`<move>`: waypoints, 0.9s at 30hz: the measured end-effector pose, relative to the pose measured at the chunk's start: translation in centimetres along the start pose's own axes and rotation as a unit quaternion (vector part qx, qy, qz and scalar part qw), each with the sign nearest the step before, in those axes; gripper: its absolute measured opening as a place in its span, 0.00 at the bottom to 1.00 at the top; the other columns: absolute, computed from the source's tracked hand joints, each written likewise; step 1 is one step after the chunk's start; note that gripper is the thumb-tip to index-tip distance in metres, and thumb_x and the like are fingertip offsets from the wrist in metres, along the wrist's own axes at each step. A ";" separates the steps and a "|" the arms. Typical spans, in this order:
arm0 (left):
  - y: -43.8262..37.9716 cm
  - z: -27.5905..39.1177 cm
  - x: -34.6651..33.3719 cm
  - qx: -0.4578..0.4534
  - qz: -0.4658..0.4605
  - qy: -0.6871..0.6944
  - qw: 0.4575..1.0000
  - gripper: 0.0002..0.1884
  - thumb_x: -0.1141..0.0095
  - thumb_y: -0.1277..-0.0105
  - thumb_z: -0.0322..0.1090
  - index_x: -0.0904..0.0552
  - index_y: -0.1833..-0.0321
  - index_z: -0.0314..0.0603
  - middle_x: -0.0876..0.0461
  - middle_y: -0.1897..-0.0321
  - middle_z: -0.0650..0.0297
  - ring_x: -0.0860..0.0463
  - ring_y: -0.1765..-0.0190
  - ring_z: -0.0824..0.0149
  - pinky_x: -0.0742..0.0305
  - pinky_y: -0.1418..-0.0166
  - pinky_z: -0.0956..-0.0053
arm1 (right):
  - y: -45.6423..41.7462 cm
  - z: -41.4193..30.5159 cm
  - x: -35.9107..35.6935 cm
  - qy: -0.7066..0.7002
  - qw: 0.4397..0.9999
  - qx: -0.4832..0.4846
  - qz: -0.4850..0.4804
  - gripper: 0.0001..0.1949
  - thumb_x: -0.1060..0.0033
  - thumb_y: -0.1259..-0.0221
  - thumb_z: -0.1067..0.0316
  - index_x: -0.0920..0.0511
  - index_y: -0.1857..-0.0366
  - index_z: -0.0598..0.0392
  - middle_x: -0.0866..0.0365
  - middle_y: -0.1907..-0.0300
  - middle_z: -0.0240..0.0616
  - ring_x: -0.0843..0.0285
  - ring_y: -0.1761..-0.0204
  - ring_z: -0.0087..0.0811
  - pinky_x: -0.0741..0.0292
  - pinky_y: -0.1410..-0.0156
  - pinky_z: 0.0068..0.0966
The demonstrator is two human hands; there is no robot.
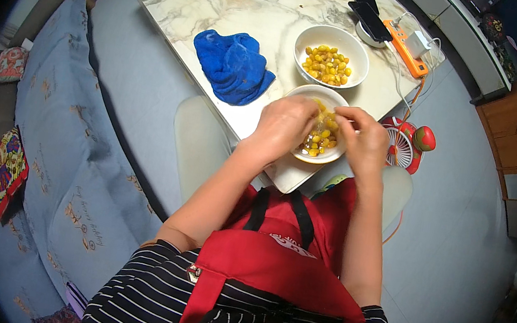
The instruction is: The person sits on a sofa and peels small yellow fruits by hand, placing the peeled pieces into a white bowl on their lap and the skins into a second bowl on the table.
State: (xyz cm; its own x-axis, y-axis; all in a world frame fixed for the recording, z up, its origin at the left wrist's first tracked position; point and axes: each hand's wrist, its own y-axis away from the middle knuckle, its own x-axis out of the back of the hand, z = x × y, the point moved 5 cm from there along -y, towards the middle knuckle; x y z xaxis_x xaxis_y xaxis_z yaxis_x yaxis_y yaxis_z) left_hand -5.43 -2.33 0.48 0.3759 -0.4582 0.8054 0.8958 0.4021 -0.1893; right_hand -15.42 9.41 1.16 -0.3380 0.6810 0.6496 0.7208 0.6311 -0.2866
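Both hands are over a small white bowl [326, 160] at the table's near corner. Small yellow oval kernels [315, 146], which look like ginkgo nuts, lie wet in it. My left hand [287, 123] reaches over the bowl's left side, its fingers bent inward and the tips partly hidden. At the right rim, my right hand [363, 134] has its thumb and forefinger drawn close together. Whether either hand pinches a kernel is too small to tell. Just beyond stands a larger white bowl [357, 78] with many more yellow kernels [328, 66] in it.
A crumpled blue cloth [235, 68] lies left of the bowls on the marble-patterned table [252, 5]. Two phones [371, 20], an orange power strip [408, 51] and white cables are at the right edge. A red fan [398, 147] stands on the floor to the right.
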 end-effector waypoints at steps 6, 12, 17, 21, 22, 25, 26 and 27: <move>1.0 0.0 1.2 -0.059 0.141 0.133 0.979 0.11 0.41 0.45 0.22 0.19 0.58 0.38 0.17 0.64 0.61 0.17 0.68 0.63 0.22 0.59 0.74 | 1.0 1.6 0.5 -0.420 0.884 -0.197 -0.055 0.09 0.39 0.39 0.69 0.19 0.59 0.62 0.19 0.71 0.30 0.26 0.75 0.14 0.32 0.72 0.11; 0.8 1.0 0.0 0.050 0.047 0.335 0.940 0.09 0.39 0.40 0.30 0.17 0.58 0.35 0.15 0.68 0.64 0.20 0.66 0.77 0.24 0.60 0.81 | 1.4 1.6 -1.1 -0.450 0.862 -0.217 -0.084 0.07 0.40 0.38 0.67 0.21 0.66 0.60 0.20 0.74 0.31 0.28 0.76 0.14 0.31 0.73 0.10; 0.8 -0.2 -0.2 0.085 0.021 0.306 0.948 0.08 0.40 0.39 0.31 0.16 0.62 0.33 0.15 0.72 0.65 0.22 0.69 0.79 0.25 0.64 0.82 | 1.5 0.8 -1.4 -0.389 0.895 -0.186 -0.113 0.06 0.40 0.38 0.68 0.22 0.66 0.60 0.20 0.75 0.31 0.27 0.77 0.14 0.32 0.73 0.10; 1.1 -2.0 2.8 0.023 0.207 0.169 0.963 0.05 0.44 0.39 0.26 0.18 0.62 0.38 0.17 0.74 0.64 0.19 0.70 0.73 0.25 0.65 0.80 | -1.3 -2.6 3.3 -0.276 0.957 -0.071 0.062 0.05 0.37 0.42 0.72 0.20 0.65 0.60 0.18 0.72 0.31 0.25 0.72 0.15 0.28 0.66 0.14; 1.3 -2.7 3.2 0.021 0.214 0.125 0.969 0.06 0.45 0.40 0.25 0.19 0.62 0.39 0.17 0.72 0.61 0.18 0.68 0.67 0.25 0.64 0.77 | -2.1 -3.9 4.3 -0.249 0.963 -0.028 0.103 0.06 0.37 0.42 0.71 0.20 0.64 0.59 0.18 0.71 0.31 0.23 0.70 0.17 0.27 0.65 0.15; 1.1 -1.8 3.0 0.021 0.145 0.113 0.983 0.06 0.44 0.41 0.26 0.18 0.61 0.40 0.17 0.68 0.57 0.17 0.66 0.63 0.24 0.64 0.73 | -4.1 -5.7 4.3 -0.218 0.959 0.050 0.176 0.07 0.37 0.42 0.71 0.20 0.61 0.57 0.17 0.69 0.31 0.21 0.67 0.18 0.26 0.63 0.16; 1.0 -1.2 2.5 0.021 0.104 0.079 0.991 0.06 0.44 0.40 0.27 0.18 0.61 0.41 0.17 0.65 0.54 0.17 0.63 0.57 0.23 0.62 0.70 | -5.0 -5.9 4.0 -0.216 0.955 0.068 0.192 0.07 0.37 0.42 0.71 0.19 0.61 0.56 0.16 0.68 0.31 0.21 0.66 0.18 0.26 0.62 0.16; 0.6 -0.5 2.0 -0.055 0.109 0.058 0.991 0.07 0.43 0.42 0.27 0.18 0.60 0.41 0.17 0.65 0.54 0.17 0.63 0.54 0.23 0.60 0.68 | -6.2 -4.7 2.9 -0.198 0.960 0.093 0.176 0.08 0.36 0.43 0.70 0.19 0.60 0.54 0.16 0.65 0.35 0.18 0.65 0.23 0.25 0.61 0.19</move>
State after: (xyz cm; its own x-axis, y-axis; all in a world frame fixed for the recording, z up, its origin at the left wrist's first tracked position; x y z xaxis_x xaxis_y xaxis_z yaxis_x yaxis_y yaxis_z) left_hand -4.05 -3.39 1.70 0.5827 -0.4611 0.6692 0.8082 0.4153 -0.4175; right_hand -18.03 5.71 8.10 -0.3233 0.9285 0.1825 0.7245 0.3669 -0.5835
